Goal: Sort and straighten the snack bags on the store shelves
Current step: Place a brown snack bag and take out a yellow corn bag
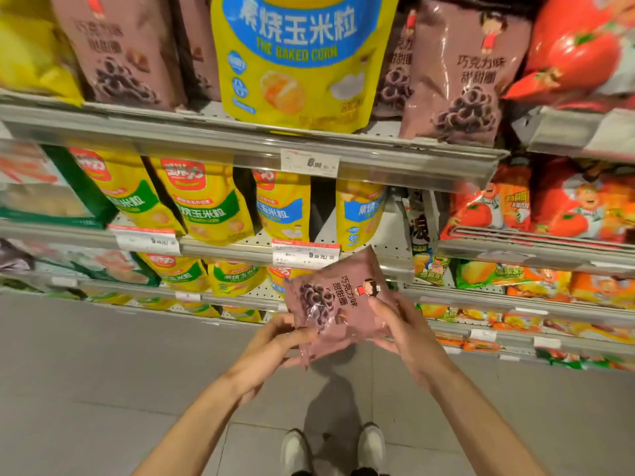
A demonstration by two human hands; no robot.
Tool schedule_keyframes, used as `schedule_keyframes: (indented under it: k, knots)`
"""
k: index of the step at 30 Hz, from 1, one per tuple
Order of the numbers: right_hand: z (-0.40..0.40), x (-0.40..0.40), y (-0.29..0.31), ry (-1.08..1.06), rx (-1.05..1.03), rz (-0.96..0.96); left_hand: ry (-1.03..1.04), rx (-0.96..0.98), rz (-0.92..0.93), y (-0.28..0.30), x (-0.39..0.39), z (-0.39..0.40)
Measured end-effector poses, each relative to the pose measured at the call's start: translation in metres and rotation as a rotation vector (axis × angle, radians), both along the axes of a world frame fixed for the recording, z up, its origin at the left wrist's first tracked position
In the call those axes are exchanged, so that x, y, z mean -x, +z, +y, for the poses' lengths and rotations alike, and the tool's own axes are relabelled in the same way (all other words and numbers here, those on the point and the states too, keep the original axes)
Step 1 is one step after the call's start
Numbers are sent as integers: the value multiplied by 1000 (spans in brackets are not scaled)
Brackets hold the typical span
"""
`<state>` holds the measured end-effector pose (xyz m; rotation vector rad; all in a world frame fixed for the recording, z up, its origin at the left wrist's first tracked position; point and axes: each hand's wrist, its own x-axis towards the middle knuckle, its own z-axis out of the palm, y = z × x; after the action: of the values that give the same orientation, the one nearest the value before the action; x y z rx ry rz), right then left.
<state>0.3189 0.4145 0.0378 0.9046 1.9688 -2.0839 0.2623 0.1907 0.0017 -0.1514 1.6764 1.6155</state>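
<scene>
A brown chocolate-ring snack bag is turned sideways in front of the lower shelves, held between both hands. My left hand grips its lower left edge with the thumb on the front. My right hand grips its right end, fingers curled round it. On the top shelf a large yellow and blue baked corn bag stands between brown chocolate-ring bags on its left and right.
Grey metal shelf rails carry price tags. The middle shelf holds yellow corn bags with a gap beside them. Red tomato bags fill the right bay. Grey floor tiles and my shoes lie below.
</scene>
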Motion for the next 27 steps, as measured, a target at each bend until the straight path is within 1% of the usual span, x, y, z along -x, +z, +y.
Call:
schedule_keyframes:
  k: [3, 7, 11, 14, 17, 21, 24, 26, 27]
  knots:
    - [-8, 12, 38, -12, -62, 129, 3, -44, 84, 33, 13, -10]
    - [-17, 25, 85, -5, -78, 272, -9, -58, 227, 84, 25, -22]
    - [-21, 39, 131, 70, -155, 389, -42, -64, 376, 123, 38, -35]
    - [-23, 51, 164, 96, -218, 490, 12, -158, 421, 155, 45, -38]
    - [-21, 62, 192, 56, -171, 567, 44, -224, 502, 185, 51, -40]
    - [-17, 67, 225, 126, -191, 624, 14, -287, 521, 212, 57, -47]
    - [-12, 68, 246, 181, -227, 667, 32, -291, 436, 236, 66, -47]
    - [-5, 70, 259, 227, -286, 700, 32, -310, 444, 221, 89, -65]
    - [-2, 71, 266, 250, -321, 719, 28, -284, 477, 207, 111, -72]
